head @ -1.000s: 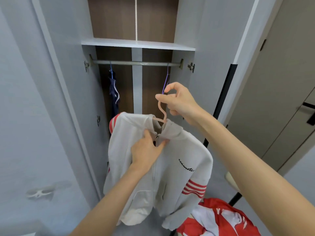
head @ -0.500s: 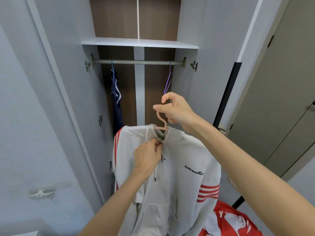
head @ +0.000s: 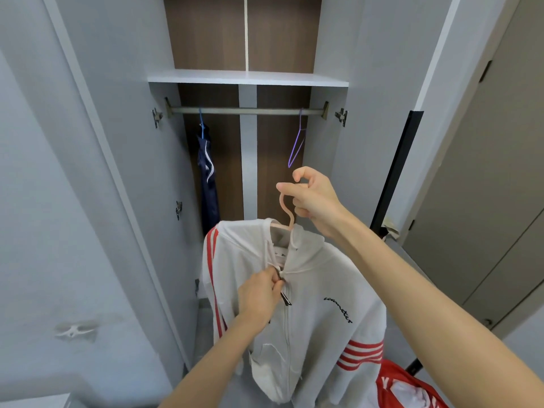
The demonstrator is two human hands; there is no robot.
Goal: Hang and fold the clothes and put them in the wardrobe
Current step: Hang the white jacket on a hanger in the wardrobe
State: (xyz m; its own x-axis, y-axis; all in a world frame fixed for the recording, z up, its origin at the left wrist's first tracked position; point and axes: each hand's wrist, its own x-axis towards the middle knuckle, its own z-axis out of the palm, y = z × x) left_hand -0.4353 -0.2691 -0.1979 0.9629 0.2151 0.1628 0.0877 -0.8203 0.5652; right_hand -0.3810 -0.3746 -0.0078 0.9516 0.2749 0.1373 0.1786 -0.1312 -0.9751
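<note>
A white zip jacket (head: pixel 318 293) with red stripes hangs on a pink hanger (head: pixel 285 208) in front of the open wardrobe. My right hand (head: pixel 315 198) grips the hanger's hook, below the wardrobe rail (head: pixel 247 111). My left hand (head: pixel 260 294) pinches the zipper at the jacket's collar. The hanger's arms are hidden inside the jacket.
On the rail hang a dark blue garment (head: pixel 208 175) at the left and a bare purple hanger (head: pixel 297 142) at the right. A white shelf (head: pixel 247 77) lies above the rail. A red and white garment (head: pixel 403 387) lies at the lower right. Wardrobe doors stand open on both sides.
The jacket has straightened out and now hangs flat on the hanger. My left hand moved from the collar to the zipper. My right hand holds the hook as before.
</note>
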